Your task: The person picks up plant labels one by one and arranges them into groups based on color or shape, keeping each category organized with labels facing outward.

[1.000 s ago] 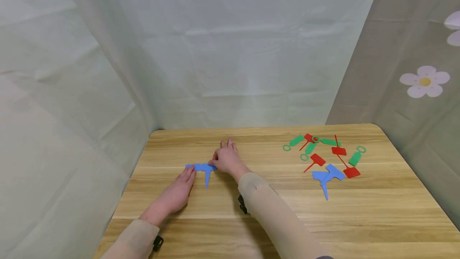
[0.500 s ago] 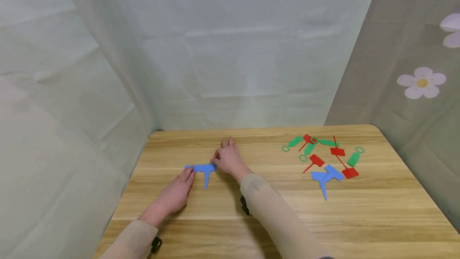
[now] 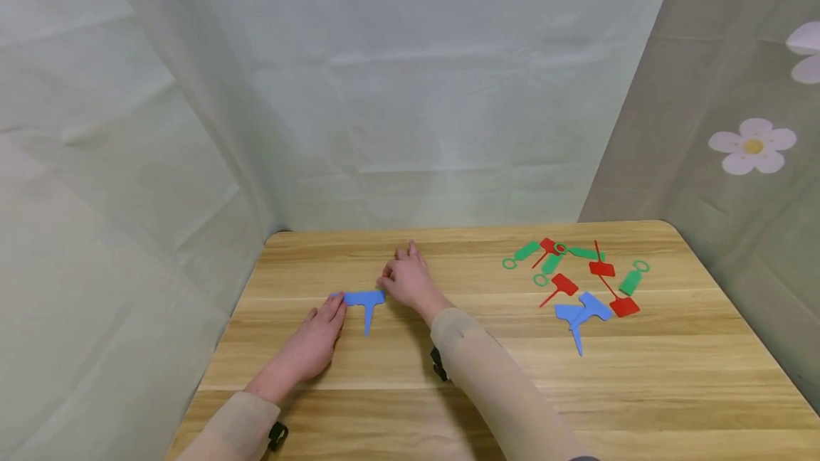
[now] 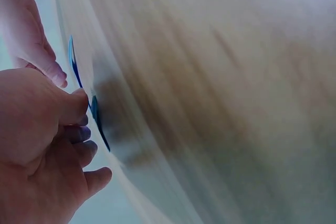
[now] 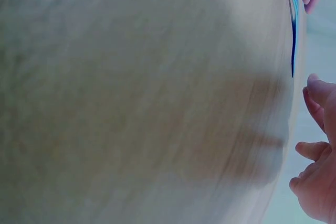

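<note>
Two blue T-shaped plant labels lie with their heads in a row in the head view. The right-hand blue label shows its pointed stem toward the person. The other blue label is partly covered by my left hand, whose straight fingers rest on it; its stem is hidden. Off the right end of the row, my right hand holds nothing, its fingers loosely bent. From the right wrist view, a gap shows between the right fingertips and the blue edge.
On the table's right side lie two overlapping blue labels, several red T-shaped labels and several green ring-ended tags. Pale cloth hangs behind the wooden table.
My right hand has let go of the right-hand blue label and moved slightly away from its end. My left hand stays on the other label, shifted slightly left.
</note>
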Action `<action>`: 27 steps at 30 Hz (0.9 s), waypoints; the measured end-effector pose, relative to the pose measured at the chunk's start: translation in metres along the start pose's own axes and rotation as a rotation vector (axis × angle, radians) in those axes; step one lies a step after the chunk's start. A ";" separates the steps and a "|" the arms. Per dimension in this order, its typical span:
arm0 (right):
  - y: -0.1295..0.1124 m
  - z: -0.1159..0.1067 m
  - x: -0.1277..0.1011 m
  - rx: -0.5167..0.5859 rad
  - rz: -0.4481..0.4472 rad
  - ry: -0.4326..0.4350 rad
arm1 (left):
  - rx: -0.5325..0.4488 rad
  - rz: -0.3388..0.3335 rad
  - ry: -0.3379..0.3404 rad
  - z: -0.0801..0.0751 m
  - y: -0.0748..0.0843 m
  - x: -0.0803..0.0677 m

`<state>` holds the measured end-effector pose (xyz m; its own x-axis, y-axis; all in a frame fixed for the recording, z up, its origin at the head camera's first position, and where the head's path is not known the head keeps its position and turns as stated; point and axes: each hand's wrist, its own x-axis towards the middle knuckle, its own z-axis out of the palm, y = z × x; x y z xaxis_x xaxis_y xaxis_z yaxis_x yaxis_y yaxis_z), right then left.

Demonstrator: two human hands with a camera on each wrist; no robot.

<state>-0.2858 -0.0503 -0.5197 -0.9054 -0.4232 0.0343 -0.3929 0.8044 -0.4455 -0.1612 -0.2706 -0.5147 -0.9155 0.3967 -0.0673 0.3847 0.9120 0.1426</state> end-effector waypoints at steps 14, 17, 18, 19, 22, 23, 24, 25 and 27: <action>0.013 -0.009 -0.005 0.012 0.003 0.044 | 0.006 0.048 0.055 -0.001 0.002 0.004; 0.021 -0.013 -0.007 0.012 -0.013 0.071 | 0.004 0.073 0.065 -0.003 0.006 0.006; 0.023 -0.016 -0.008 0.017 -0.019 0.078 | 0.000 0.079 0.067 -0.004 0.008 0.007; 0.026 -0.018 -0.010 0.023 -0.028 0.085 | -0.002 0.083 0.066 -0.004 0.010 0.008; 0.034 -0.027 -0.014 0.049 -0.055 0.106 | -0.024 0.090 0.063 -0.004 0.015 0.014; 0.037 -0.029 -0.016 0.055 -0.060 0.111 | -0.031 0.090 0.063 -0.003 0.017 0.015; 0.040 -0.032 -0.018 0.060 -0.068 0.122 | -0.037 0.094 0.066 -0.002 0.018 0.017; 0.043 -0.034 -0.020 0.063 -0.074 0.131 | -0.039 0.095 0.065 -0.001 0.019 0.019; 0.049 -0.038 -0.025 0.071 -0.073 0.137 | -0.040 0.094 0.060 0.000 0.022 0.023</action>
<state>-0.2888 0.0152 -0.5085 -0.8903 -0.4145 0.1885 -0.4503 0.7401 -0.4995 -0.1737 -0.2416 -0.5130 -0.8813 0.4724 0.0074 0.4655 0.8656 0.1846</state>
